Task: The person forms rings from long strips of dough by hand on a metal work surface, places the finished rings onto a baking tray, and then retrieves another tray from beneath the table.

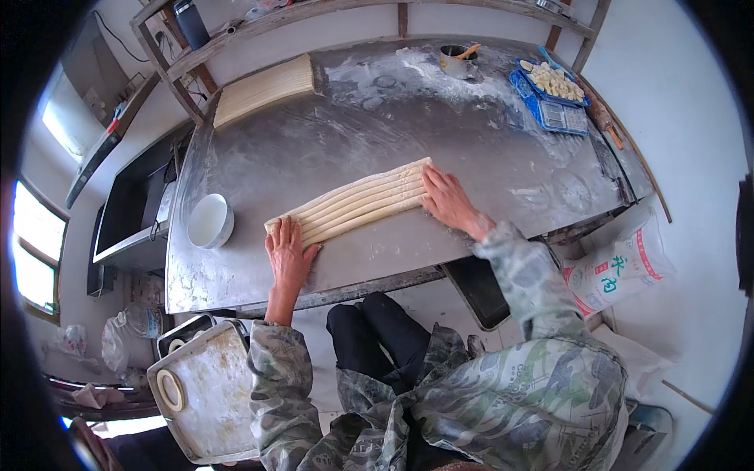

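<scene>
A band of pale dough strips (353, 206), laid side by side, lies at a slant across the near half of the metal worktable. My left hand (289, 257) grips its left end, fingers over the top and thumb apart at the near edge. At the right end, higher up the table, my right hand (454, 202) has its fingers closed over the strip ends; its thumb is partly hidden. A white bowl (211, 221) stands left of my left hand. Another batch of dough strips (265, 90) rests at the far left of the table.
Flour lies over the back of the metal table (314, 137). A pot (458, 63), a blue tray of dough pieces (554, 82) and a rolling pin (598, 112) stand at the far right. A baking tray (212, 392) with a dough ring (170, 390) sits lower left, a white sack (616, 267) right.
</scene>
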The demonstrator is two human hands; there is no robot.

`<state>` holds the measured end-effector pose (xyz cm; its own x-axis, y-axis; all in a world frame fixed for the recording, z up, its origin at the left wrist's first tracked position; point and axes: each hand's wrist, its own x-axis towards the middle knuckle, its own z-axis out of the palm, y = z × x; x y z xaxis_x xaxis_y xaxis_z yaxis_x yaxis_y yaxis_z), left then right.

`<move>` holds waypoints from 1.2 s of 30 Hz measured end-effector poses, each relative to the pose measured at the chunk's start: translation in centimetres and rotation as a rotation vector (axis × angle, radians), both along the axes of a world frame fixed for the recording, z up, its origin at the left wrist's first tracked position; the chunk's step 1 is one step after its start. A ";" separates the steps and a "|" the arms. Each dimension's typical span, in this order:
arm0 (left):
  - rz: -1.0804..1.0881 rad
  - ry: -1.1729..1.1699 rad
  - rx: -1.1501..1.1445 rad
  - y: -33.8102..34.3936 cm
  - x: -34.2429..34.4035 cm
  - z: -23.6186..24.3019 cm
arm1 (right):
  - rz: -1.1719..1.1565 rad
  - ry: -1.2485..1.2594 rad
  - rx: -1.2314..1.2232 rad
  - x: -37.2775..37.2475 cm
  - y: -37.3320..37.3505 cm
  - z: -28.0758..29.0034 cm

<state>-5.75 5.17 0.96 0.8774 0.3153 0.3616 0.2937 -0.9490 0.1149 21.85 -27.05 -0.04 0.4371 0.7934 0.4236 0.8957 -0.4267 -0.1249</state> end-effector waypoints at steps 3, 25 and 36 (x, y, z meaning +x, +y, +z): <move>-0.015 -0.032 0.011 0.9 -0.3 0.0 | 0.035 0.011 -0.085 -3.6 -2.3 1.3; -0.158 -0.001 0.095 1.8 4.4 0.3 | 0.246 -0.065 -0.222 -2.7 3.2 4.3; -0.240 -0.080 0.187 -0.5 -0.5 1.2 | 0.148 -0.180 -0.090 -5.2 1.4 2.3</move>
